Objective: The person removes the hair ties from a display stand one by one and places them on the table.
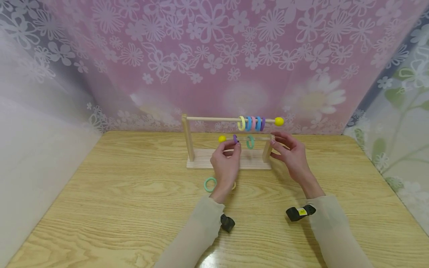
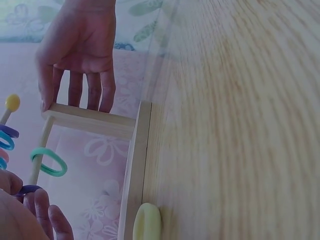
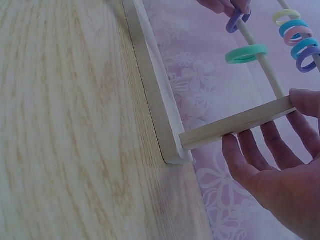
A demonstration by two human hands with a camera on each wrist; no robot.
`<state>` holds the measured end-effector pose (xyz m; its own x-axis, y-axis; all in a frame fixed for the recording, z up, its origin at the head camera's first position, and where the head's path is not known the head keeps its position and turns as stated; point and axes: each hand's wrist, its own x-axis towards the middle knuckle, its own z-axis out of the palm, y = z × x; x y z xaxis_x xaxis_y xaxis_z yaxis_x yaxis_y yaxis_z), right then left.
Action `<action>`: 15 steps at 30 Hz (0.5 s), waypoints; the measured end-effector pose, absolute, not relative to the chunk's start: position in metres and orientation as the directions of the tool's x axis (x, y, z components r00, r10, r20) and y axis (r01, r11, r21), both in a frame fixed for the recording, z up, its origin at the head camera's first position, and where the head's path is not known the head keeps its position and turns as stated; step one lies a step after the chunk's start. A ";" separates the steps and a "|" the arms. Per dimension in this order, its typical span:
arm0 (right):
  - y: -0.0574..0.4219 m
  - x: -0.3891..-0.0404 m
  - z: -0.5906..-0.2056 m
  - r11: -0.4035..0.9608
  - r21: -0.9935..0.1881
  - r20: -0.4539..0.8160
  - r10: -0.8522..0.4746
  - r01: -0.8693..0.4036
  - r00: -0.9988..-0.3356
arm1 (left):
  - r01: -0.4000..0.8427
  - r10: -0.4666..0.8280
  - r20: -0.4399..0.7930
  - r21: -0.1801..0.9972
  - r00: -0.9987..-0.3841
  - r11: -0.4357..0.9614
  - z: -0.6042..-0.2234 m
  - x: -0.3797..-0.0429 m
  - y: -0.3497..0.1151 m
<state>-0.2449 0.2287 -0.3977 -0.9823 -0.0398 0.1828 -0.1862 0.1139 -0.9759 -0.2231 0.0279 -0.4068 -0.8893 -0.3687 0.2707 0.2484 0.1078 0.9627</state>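
My left hand (image 1: 225, 163) pinches a purple hair tie (image 1: 235, 139) on the lower rod of a wooden stand, close to that rod's yellow end ball (image 1: 222, 139). A green hair tie (image 1: 250, 142) hangs farther right on the same rod. My right hand (image 1: 293, 158) grips the stand's short right post (image 3: 235, 120), thumb at its top and fingers along the outer side. On the upper rod (image 1: 214, 119) hang several hair ties: yellow, blue, pink, blue and purple (image 1: 263, 124).
Another green hair tie (image 1: 210, 184) lies on the wooden table (image 1: 134, 208) in front of the stand's base (image 1: 201, 163). Beside it a yellow hair tie (image 2: 147, 222) is partly hidden by my left wrist in the head view. A flowered curtain (image 1: 201, 74) hangs behind.
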 end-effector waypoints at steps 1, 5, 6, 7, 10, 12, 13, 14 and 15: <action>0.229 -0.245 -0.398 0.113 -0.976 0.184 -0.041 -0.187 -0.982 | 0.249 -0.371 0.271 0.962 -0.888 0.109 -0.407 -0.223 0.027; 0.228 -0.245 -0.397 0.109 -0.976 0.185 -0.042 -0.188 -0.982 | 0.252 -0.377 0.274 0.962 -0.885 0.109 -0.407 -0.224 0.024; 0.228 -0.245 -0.397 0.109 -0.976 0.185 -0.042 -0.189 -0.982 | 0.252 -0.378 0.275 0.962 -0.884 0.109 -0.407 -0.224 0.024; 0.228 -0.245 -0.397 0.108 -0.976 0.186 -0.042 -0.189 -0.982 | 0.253 -0.379 0.275 0.961 -0.884 0.108 -0.407 -0.224 0.023; 0.228 -0.244 -0.397 0.104 -0.976 0.187 -0.042 -0.190 -0.982 | 0.254 -0.384 0.277 0.961 -0.881 0.109 -0.407 -0.225 0.020; 0.228 -0.244 -0.397 0.098 -0.977 0.187 -0.043 -0.190 -0.981 | 0.254 -0.388 0.277 0.961 -0.879 0.110 -0.407 -0.225 0.018; 0.228 -0.244 -0.397 0.094 -0.977 0.187 -0.043 -0.190 -0.981 | 0.254 -0.390 0.277 0.961 -0.878 0.111 -0.407 -0.225 0.017; 0.228 -0.244 -0.397 0.094 -0.977 0.187 -0.044 -0.191 -0.981 | 0.253 -0.392 0.276 0.961 -0.877 0.111 -0.407 -0.225 0.016; 0.228 -0.244 -0.398 0.093 -0.977 0.187 -0.043 -0.190 -0.981 | 0.252 -0.394 0.275 0.961 -0.877 0.111 -0.407 -0.226 0.015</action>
<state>-0.2443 0.2285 -0.3976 -0.9814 -0.0433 0.1870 -0.1903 0.0935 -0.9773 -0.2256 0.0147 -0.4070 -0.8772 -0.3937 0.2749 0.2517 0.1107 0.9615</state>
